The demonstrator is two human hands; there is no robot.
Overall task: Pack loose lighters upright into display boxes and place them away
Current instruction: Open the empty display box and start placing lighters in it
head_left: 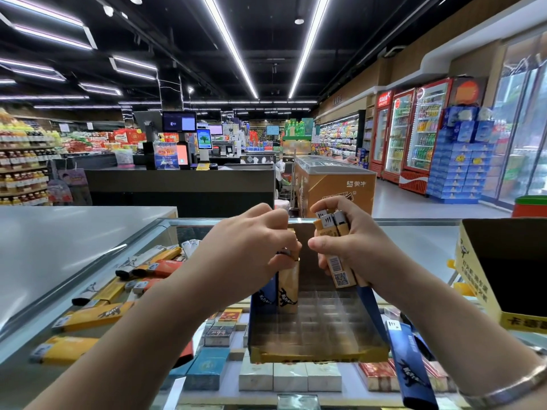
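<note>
Glass worktop (414,241): a display case, with cigarette packs visible beneath the glass. On it, centre, stands an open display box (318,355) with a clear gridded insert. Two lighters, one blue (264,300) and one gold (288,291), stand upright in its far left corner. A second display box (485,285), yellow, lies tipped at the right edge. Loose lighters (88,316) lie flat in a scatter on the left of the worktop; one blue lighter (410,371) lies just right of the central box. Left hand (251,247): fingers curled, pinching the top of the gold upright lighter. Right hand (346,247): fingers closed round a bundle of gold lighters (336,247), held above the box.
</note>
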